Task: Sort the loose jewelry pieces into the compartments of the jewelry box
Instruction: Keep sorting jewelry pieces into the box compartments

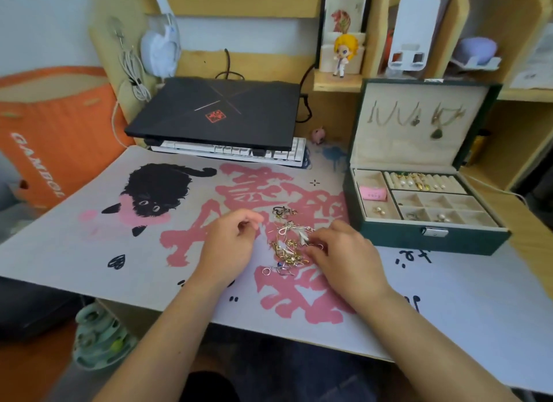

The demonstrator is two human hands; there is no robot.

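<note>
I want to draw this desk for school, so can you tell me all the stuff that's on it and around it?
jewelry pile: one heap, gold and silver, on the mat between the hands
jewelry box: one, dark green, open, at the right
necklaces: several, hanging inside the box lid
pink item: one, in a left compartment of the box
desk mat: one, pale with a black cat and pink characters
laptop: one, black, shut, behind the mat
keyboard: one, white, under the laptop
figurine: one, yellow-haired, on the shelf
orange bag: one, far left
left hand: one, left of the pile
right hand: one, on the pile's right edge
</note>
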